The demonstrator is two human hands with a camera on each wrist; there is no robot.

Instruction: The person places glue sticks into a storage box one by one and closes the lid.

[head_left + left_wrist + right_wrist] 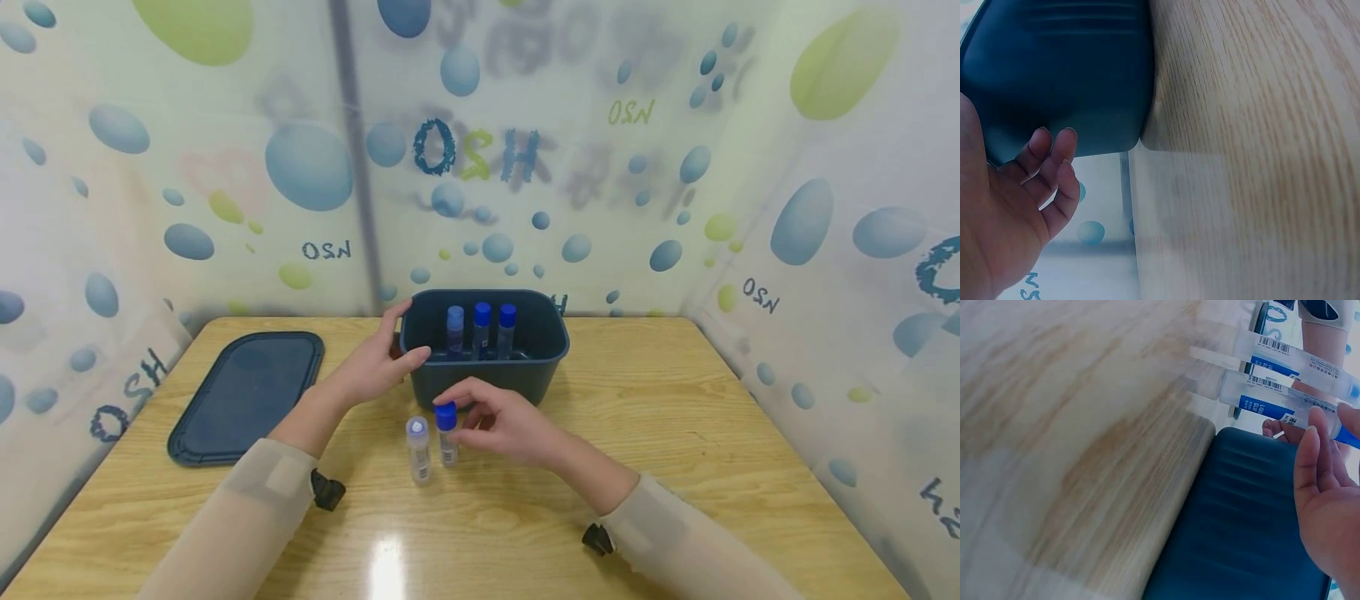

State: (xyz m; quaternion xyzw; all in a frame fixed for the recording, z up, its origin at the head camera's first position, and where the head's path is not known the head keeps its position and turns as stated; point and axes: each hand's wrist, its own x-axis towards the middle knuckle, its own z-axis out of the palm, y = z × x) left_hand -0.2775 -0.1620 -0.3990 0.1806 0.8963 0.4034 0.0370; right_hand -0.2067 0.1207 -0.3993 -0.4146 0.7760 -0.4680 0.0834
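Note:
In the head view, my right hand pinches the blue cap of a liquid glue bottle standing upright before the bin. Close on its left is a second glue bottle with a paler cap. Both clear bottles show barcodes and blue labels in the right wrist view, the pinched glue bottle below the other. My left hand holds the left end of a dark blue bin, thumb over the front rim. Several of its fingers curl loosely beside the bin's wall.
Inside the bin stand three more glue bottles, one with a lighter cap. A dark blue lid lies on the wooden table at the left. Patterned curtain encloses the table's back and sides.

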